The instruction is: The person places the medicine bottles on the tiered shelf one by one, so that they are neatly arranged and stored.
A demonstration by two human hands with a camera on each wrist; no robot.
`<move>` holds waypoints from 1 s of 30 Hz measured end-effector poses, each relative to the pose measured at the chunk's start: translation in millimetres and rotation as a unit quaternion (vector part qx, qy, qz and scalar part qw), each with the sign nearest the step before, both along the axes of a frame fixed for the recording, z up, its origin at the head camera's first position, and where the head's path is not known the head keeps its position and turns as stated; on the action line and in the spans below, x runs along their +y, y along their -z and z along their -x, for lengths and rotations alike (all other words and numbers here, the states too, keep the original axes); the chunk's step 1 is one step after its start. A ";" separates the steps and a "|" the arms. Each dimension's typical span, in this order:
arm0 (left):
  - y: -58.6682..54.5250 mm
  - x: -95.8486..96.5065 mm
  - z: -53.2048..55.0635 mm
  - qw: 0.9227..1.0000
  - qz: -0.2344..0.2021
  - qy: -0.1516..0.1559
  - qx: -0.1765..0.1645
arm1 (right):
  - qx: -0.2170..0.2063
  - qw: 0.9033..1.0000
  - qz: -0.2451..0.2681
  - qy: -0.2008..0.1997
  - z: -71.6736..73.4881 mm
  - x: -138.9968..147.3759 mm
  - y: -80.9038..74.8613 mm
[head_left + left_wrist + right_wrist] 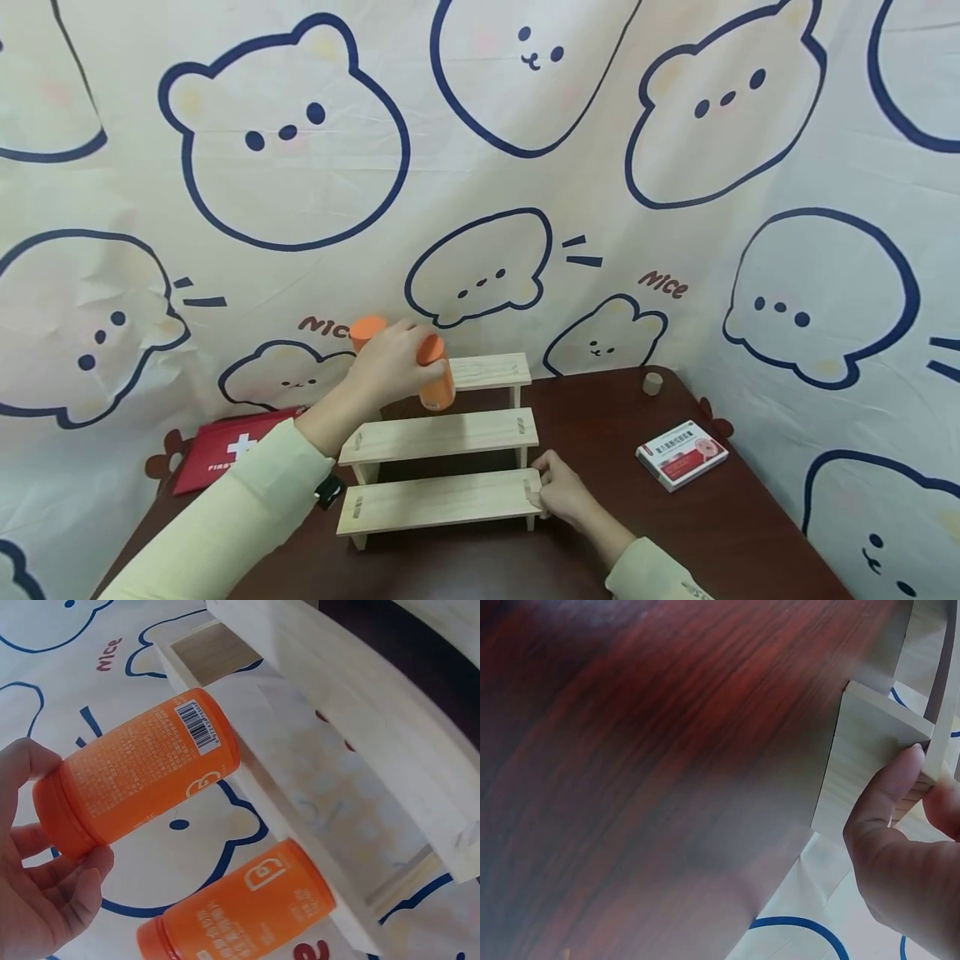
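My left hand (pixel 392 360) pinches an orange bottle (pixel 438 385) by its cap, above the upper part of a three-step wooden rack (pixel 442 502). In the left wrist view the held bottle (pixel 150 769) shows a barcode, its base near the top step. A second orange bottle (pixel 251 900) appears beside it, with its base at that step; in the head view its cap (pixel 367 328) shows behind the left hand. My right hand (pixel 564 493) grips the right end of the lowest step, with thumb and fingers around the board's edge (pixel 930 761).
A red first-aid pouch (pixel 225 450) lies left of the rack, partly behind the left arm. To the right lies a white and red medicine box (pixel 682 455), with a small round cork-like piece (pixel 652 383) farther back. Patterned cloth hangs behind the dark table (pixel 600 442).
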State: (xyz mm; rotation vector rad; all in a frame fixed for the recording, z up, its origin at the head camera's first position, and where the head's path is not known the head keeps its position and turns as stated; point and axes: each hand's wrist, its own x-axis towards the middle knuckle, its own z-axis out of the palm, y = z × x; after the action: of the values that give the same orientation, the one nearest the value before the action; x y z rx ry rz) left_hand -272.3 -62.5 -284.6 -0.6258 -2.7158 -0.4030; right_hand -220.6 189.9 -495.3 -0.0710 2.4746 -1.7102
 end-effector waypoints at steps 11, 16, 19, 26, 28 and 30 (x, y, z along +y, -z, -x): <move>-27.8 10.0 18.0 0.999 0.036 -0.012 -0.012 | -0.005 1.000 0.004 -0.004 -0.4 -0.9 -0.1; -30.6 14.1 28.3 0.998 0.048 -0.026 -0.034 | -0.005 1.000 -0.002 0.000 -0.8 -2.1 -1.2; -27.3 17.2 34.0 0.997 0.054 -0.028 -0.052 | -0.008 1.000 -0.002 0.002 -1.9 -3.7 -0.5; -20.6 24.0 44.3 0.995 0.049 -0.033 -0.075 | -0.012 1.000 0.002 -0.002 -1.8 -5.3 0.7; -19.9 26.0 46.5 0.995 0.051 -0.031 -0.075 | -0.014 1.000 0.003 -0.001 -0.4 -4.3 -0.1; -19.8 28.4 48.2 0.995 0.055 -0.026 -0.073 | -0.014 1.000 0.001 0.003 1.2 -2.6 -1.2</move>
State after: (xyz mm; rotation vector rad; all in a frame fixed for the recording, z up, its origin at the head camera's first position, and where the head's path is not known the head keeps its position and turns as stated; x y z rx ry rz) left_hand -320.4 -34.1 -264.8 -0.5727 -2.9031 -0.2967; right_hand -221.8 187.3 -494.1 -0.0380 2.4553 -1.7050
